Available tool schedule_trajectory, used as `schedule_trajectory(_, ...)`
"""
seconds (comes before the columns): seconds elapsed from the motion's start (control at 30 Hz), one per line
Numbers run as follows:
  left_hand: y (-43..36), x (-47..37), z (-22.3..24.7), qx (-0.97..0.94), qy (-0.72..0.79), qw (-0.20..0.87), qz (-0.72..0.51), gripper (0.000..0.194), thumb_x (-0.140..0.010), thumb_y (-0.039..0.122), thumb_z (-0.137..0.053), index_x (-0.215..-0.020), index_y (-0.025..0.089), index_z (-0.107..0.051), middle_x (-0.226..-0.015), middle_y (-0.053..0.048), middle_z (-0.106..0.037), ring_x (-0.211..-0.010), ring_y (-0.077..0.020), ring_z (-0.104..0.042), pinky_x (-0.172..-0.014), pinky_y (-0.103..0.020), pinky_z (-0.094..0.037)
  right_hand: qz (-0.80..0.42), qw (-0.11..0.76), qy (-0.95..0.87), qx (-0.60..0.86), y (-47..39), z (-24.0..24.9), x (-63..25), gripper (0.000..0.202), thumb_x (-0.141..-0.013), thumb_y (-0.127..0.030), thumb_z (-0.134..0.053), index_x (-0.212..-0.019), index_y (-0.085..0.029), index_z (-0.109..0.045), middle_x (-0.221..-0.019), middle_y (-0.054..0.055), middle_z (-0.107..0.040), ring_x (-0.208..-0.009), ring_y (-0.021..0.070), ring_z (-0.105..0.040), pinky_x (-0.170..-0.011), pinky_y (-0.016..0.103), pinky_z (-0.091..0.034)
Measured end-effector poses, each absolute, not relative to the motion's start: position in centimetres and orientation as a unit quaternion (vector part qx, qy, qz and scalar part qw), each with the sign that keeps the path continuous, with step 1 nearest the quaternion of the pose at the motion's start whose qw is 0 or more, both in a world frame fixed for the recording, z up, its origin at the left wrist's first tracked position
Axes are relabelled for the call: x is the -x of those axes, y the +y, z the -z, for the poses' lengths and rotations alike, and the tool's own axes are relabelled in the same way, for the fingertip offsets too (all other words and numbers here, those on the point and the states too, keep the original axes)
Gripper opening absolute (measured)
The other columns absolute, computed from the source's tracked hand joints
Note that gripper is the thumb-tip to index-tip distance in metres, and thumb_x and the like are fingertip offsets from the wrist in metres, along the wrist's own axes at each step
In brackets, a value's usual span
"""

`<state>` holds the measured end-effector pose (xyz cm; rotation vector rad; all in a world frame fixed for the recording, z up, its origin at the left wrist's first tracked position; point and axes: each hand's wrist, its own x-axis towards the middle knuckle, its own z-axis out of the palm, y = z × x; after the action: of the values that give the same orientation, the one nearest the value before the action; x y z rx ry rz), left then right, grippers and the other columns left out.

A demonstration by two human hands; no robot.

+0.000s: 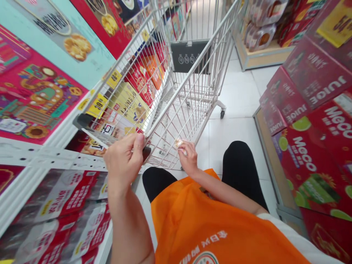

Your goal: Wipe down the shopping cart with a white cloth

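Note:
A metal wire shopping cart (180, 86) stands in the aisle in front of me, its handle side toward me. My left hand (125, 157) is closed around the cart's handle bar at the near end, thumb on top. Beside the cart's right wire side, my right hand (188, 157) is closed on a small crumpled whitish cloth (179, 143), perhaps a tissue, pinched at the fingertips. The cloth is against or very close to the wires; I cannot tell if it touches. A dark grey panel (190, 57) with round icons hangs at the cart's far end.
Shelves with boxed goods and yellow price tags (96, 105) line the left side. Shrink-wrapped packs (63, 216) lie at lower left. Red drink cartons (308, 154) are stacked close on the right. White floor tiles (236, 126) show between the cart and the cartons.

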<state>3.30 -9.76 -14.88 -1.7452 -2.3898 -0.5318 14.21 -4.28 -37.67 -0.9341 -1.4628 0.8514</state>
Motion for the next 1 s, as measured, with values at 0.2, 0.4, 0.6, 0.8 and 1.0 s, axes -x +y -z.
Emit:
schedule_trajectory(0.2,-9.4,-4.2,15.2,0.553,-0.81,0.085,0.177,0.047,-0.098,0.044,-0.036,-0.057,0.02,-0.037,-0.06,-0.001,-0.048,-0.055,-0.0136,-0.041,-0.058,-0.033,-0.022,-0.361,0.57,-0.617,0.405,-3.9,37.7,-14.2,0.015,-0.084,-0.014,-0.055,-0.085,-0.025,-0.064,-0.099,0.004,-0.072,-0.106,0.0202,-0.064,-0.096,0.038,-0.052)
schedule_trajectory(0.4,-9.1,-4.6,15.1,0.563,-0.805,0.075,0.172,0.045,-0.099,0.044,-0.036,-0.062,0.022,-0.047,-0.061,0.0,-0.049,-0.058,-0.0144,-0.046,-0.059,-0.031,-0.024,-0.354,0.57,-0.622,0.403,-3.3,38.8,-14.0,0.015,-0.085,-0.013,-0.05,-0.083,-0.024,-0.06,-0.092,0.004,-0.069,-0.105,0.0206,-0.063,-0.096,0.039,-0.052)
schedule_trajectory(0.6,-8.8,-4.6,15.6,0.571,-0.797,0.089,0.176,0.046,-0.099,0.047,-0.035,-0.065,0.023,-0.053,-0.061,-0.002,-0.051,-0.056,-0.0152,-0.045,-0.059,-0.033,-0.023,-0.341,0.576,-0.582,0.462,-5.3,41.7,-15.5,0.034,-0.084,-0.017,-0.053,-0.118,-0.021,-0.054,-0.106,0.008,-0.066,-0.1,0.0201,-0.065,-0.089,0.037,-0.056)
schedule_trajectory(0.8,-8.6,-4.7,15.6,0.575,-0.794,0.098,0.173,0.046,-0.1,0.047,-0.034,-0.069,0.022,-0.058,-0.063,-0.002,-0.051,-0.058,-0.0155,-0.045,-0.059,-0.032,-0.024,-0.276,0.622,-0.638,0.361,-6.1,37.9,-16.4,0.036,-0.086,-0.013,-0.056,-0.119,-0.026,-0.056,-0.105,0.006,-0.067,-0.101,0.0204,-0.065,-0.091,0.039,-0.057)
schedule_trajectory(1.0,-8.4,-4.9,15.7,0.576,-0.795,0.102,0.159,0.045,-0.101,0.045,-0.034,-0.07,0.022,-0.059,-0.064,-0.003,-0.052,-0.062,-0.0167,-0.049,-0.059,-0.032,-0.022,-0.284,0.583,-0.69,0.321,-4.6,38.1,-15.1,0.032,-0.088,-0.012,-0.05,-0.117,-0.021,-0.061,-0.121,0.012,-0.067,-0.119,0.0218,-0.062,-0.102,0.043,-0.053)
